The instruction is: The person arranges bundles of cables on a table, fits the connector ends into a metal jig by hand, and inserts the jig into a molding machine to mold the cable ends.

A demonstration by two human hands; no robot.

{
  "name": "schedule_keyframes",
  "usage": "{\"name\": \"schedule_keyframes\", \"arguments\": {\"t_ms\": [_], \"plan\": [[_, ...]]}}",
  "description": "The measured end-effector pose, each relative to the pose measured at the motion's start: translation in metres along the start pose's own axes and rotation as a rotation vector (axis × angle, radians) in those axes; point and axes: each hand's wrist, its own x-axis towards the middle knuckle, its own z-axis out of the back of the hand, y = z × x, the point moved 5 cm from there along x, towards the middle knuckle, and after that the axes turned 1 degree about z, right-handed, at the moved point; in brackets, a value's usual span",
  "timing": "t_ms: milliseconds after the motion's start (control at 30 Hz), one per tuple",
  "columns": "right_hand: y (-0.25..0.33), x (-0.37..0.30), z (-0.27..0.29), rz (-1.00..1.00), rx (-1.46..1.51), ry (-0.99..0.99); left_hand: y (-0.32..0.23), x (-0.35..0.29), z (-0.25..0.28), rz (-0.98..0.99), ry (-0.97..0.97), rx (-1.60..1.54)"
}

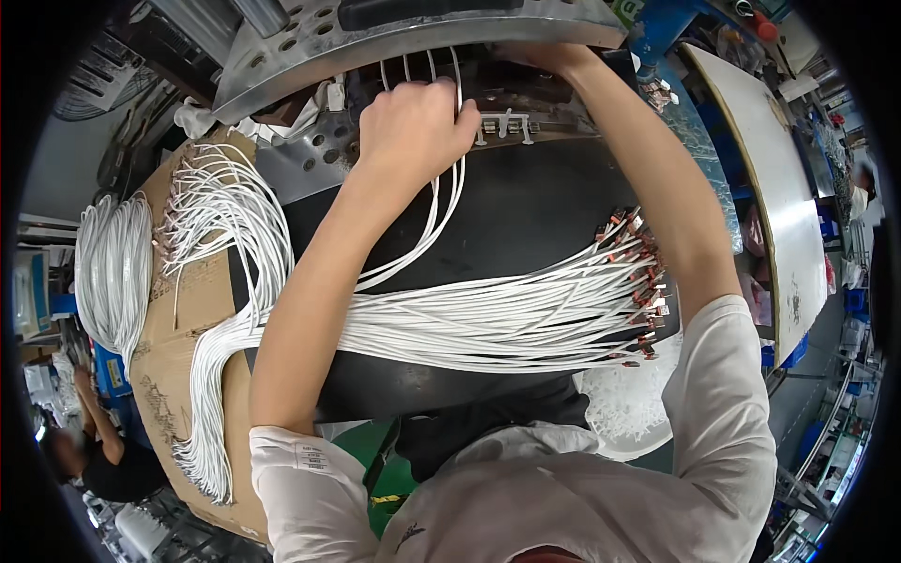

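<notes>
Left hand: the left hand (416, 127) is closed in a fist around several thin white insulated wires (441, 202), held at the edge of the perforated grey metal machine plate (394, 33).
Right hand: the right hand (535, 54) is reached under the same plate; its fingers are hidden, so its grip cannot be told.
Held wires: they are run from the fist down across the black work surface (526, 197).
Wire bundle: a flat bundle of white wires with red-brown terminal ends (526, 319) is laid across the surface, between the forearms.
Cardboard: a brown cardboard sheet (178, 310) is placed at the left, under looped white wires.
</notes>
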Motion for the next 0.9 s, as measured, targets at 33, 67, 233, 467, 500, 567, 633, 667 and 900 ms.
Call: {"name": "schedule_keyframes", "arguments": {"t_ms": [33,67,233,467,500,567,633,667,900], "plan": [[0.012,0.003,0.001,0.098,-0.250,0.085,0.001,0.004,0.001,0.005,0.013,0.007],[0.019,0.004,0.010,0.033,-0.169,0.131,-0.001,0.005,0.002,-0.009,0.026,-0.003],[0.112,-0.038,0.091,-0.417,0.618,0.321,-0.028,-0.041,0.048,-0.140,-0.294,0.054],[0.304,-0.210,0.181,-0.204,1.824,0.983,-0.031,-0.262,0.068,0.144,0.364,-1.702],[0.332,-0.237,0.175,-0.228,1.900,1.144,-0.031,-0.299,0.055,0.227,0.518,-1.835],[0.369,-0.305,0.149,-0.793,1.593,1.672,-0.024,-0.365,0.027,0.514,0.615,-1.895],[0.369,-0.344,0.144,-1.681,1.353,1.211,-0.011,-0.415,0.003,0.830,0.485,-1.657],[0.368,-0.341,0.148,-1.573,1.433,1.004,-0.008,-0.430,-0.006,0.893,0.402,-1.544],[0.243,-0.143,0.211,-0.255,0.851,0.407,-0.005,-0.430,-0.045,0.886,0.533,-1.252]]}}
